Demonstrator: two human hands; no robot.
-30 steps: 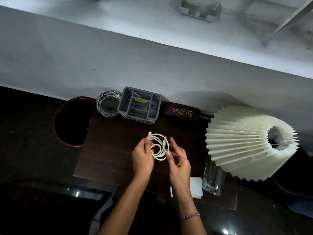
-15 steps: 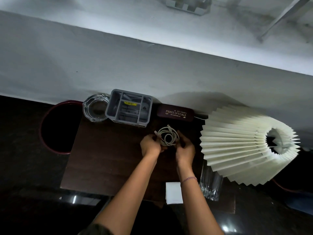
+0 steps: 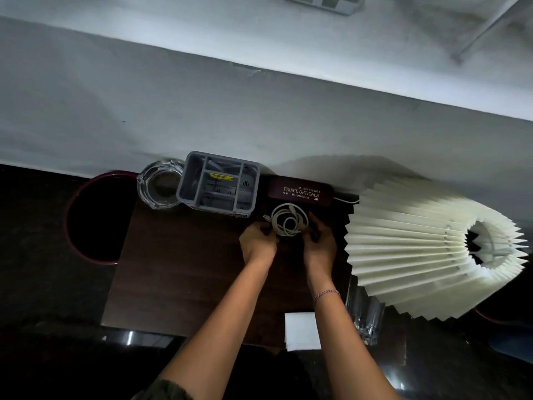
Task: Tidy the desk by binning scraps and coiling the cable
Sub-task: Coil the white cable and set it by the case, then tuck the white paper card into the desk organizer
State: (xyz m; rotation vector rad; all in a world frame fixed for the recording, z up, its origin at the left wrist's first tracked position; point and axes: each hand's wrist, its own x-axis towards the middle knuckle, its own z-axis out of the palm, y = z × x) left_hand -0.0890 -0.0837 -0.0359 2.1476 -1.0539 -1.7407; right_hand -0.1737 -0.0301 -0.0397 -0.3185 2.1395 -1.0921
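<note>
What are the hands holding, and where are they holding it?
A coiled white cable: the left hand pinches the coil's left side, the right hand its right side.

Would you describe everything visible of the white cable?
The white cable is a thin, rubbery-looking lead wound into a few loose round loops, with one connector end poking out at its left. It is just in front of the maroon glasses case, over the dark desk; whether it rests there is unclear. The left hand and right hand hold its opposite sides.
</note>
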